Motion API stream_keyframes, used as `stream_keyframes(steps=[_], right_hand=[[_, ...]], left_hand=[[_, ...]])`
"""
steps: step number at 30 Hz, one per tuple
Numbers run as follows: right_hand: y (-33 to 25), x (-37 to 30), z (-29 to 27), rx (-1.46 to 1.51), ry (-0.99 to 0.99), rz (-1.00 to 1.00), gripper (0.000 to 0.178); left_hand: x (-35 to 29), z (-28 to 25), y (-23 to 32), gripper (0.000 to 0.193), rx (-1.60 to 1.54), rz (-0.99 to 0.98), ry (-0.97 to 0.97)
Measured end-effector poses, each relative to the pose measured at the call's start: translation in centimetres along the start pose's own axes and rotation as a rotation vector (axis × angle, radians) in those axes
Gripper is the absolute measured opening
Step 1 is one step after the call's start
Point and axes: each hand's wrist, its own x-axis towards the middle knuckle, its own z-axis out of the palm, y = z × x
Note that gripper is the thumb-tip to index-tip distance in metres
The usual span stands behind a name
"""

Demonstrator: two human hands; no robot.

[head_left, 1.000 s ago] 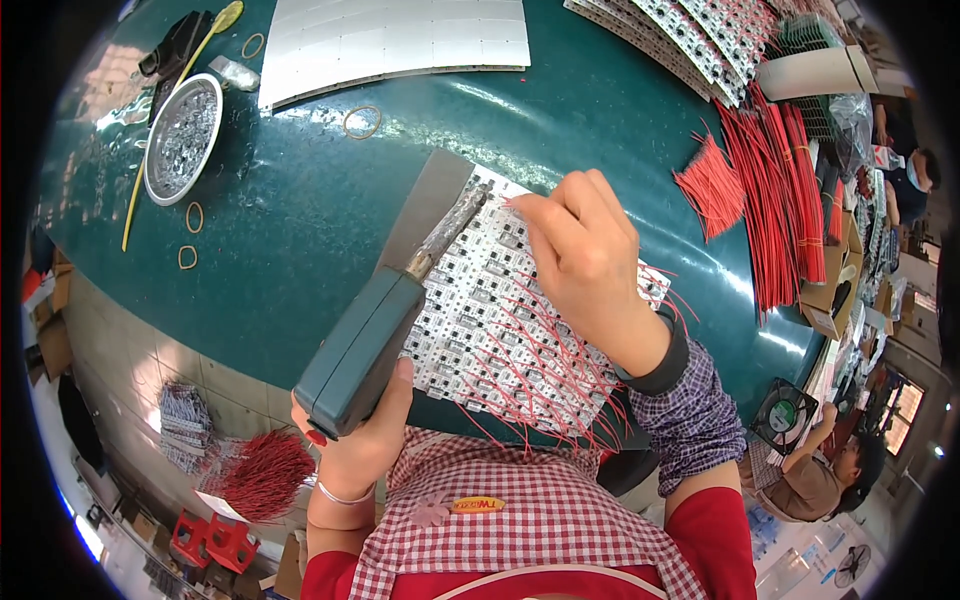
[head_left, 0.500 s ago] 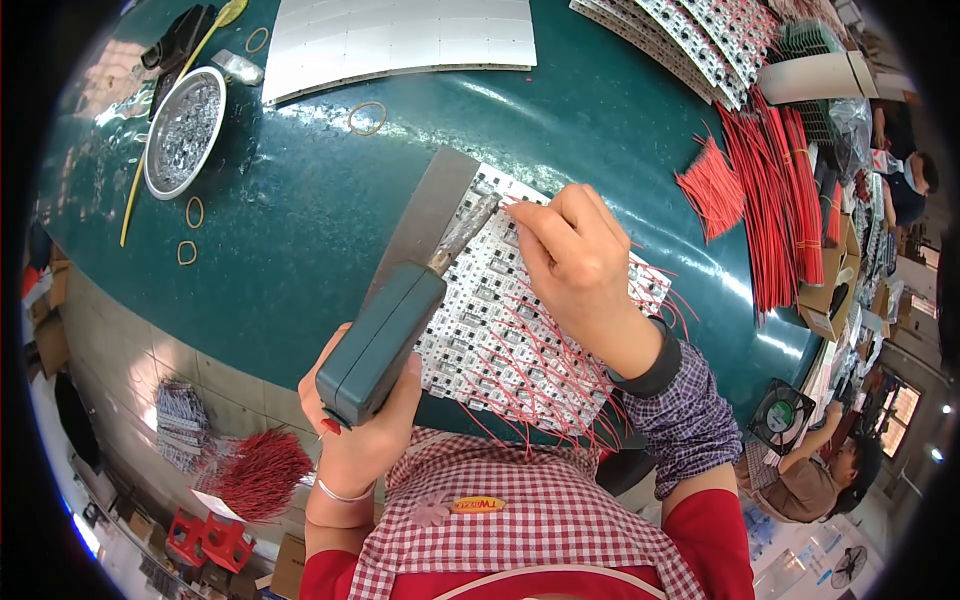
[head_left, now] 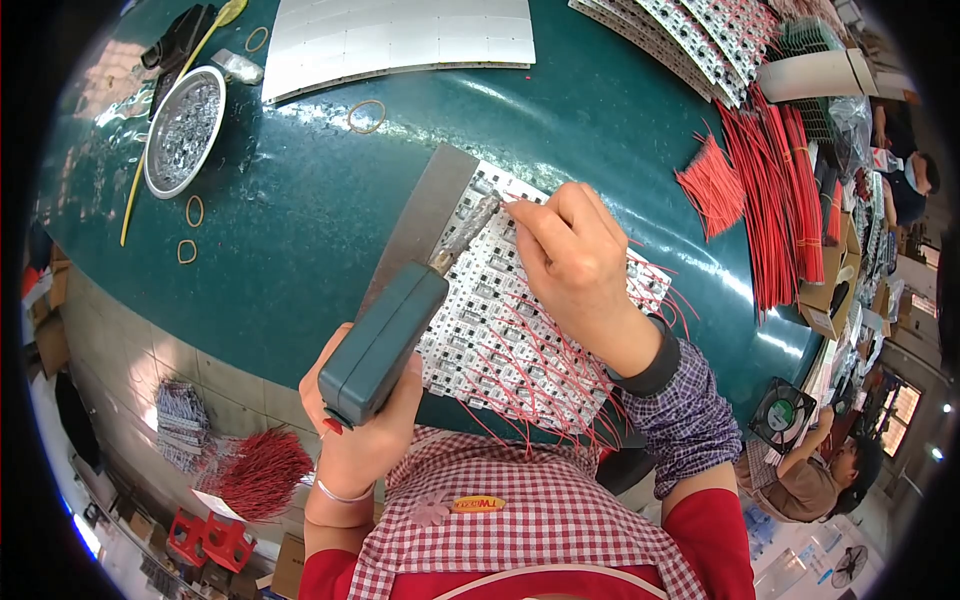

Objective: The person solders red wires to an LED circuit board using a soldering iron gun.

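My left hand point(head_left: 365, 440) is wrapped round a dark green soldering gun point(head_left: 384, 332). Its metal tip reaches the top edge of a white circuit board panel point(head_left: 462, 330). Beside that tip, my right hand point(head_left: 578, 252) pinches a thin red wire point(head_left: 508, 204) between thumb and forefinger; most of the wire is hidden by the hand. Several red wires point(head_left: 535, 372) stick out loosely from the lower and right parts of the panel. Under the panel's left side lies a flat grey-brown strip point(head_left: 425, 205).
A white bowl point(head_left: 152, 168) of shiny metal bits stands at the left, near rubber bands point(head_left: 367, 117). White panels point(head_left: 400, 35) lie at the back. Cut red wires point(head_left: 712, 190), longer bundles point(head_left: 765, 210) and stacked boards point(head_left: 690, 45) are on the right. A person point(head_left: 825, 475) sits at far right.
The soldering gun has shifted very slightly up and to the right, its tip still by the pinched wire. My right hand has hardly moved.
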Motion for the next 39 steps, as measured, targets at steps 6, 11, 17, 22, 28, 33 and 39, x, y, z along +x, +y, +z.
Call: stream_keyframes(steps=[6, 11, 17, 22, 28, 33, 39], right_hand=[[-0.1, 0.0, 0.1, 0.001, 0.002, -0.009, 0.024], [-0.1, 0.1, 0.1, 0.009, 0.009, -0.011, 0.023], [-0.2, -0.2, -0.2, 0.026, 0.045, -0.049, 0.024], [0.0, -0.7, 0.0, 0.06, 0.019, -0.04, 0.023], [-0.3, -0.6, -0.1, 0.049, -0.007, -0.027, 0.022], [-0.4, -0.4, -0.3, 0.033, -0.031, -0.026, 0.021], [-0.5, -0.3, -0.3, 0.01, -0.043, -0.029, 0.021]], left_hand=[[-1.1, 0.0, -1.1, 0.017, -0.032, 0.022, 0.104], [-1.9, -0.7, -1.1, 0.031, -0.074, -0.035, 0.087], [-2.2, -0.6, -1.4, 0.034, -0.071, -0.064, 0.092], [-2.0, -0.2, -1.4, 0.021, -0.084, -0.057, 0.15], [-2.1, -0.2, -1.6, 0.017, -0.089, -0.064, 0.11], [-1.7, -0.6, -1.2, 0.018, -0.006, -0.007, 0.052], [-1.7, -0.6, -0.8, 0.018, -0.004, -0.033, 0.056]])
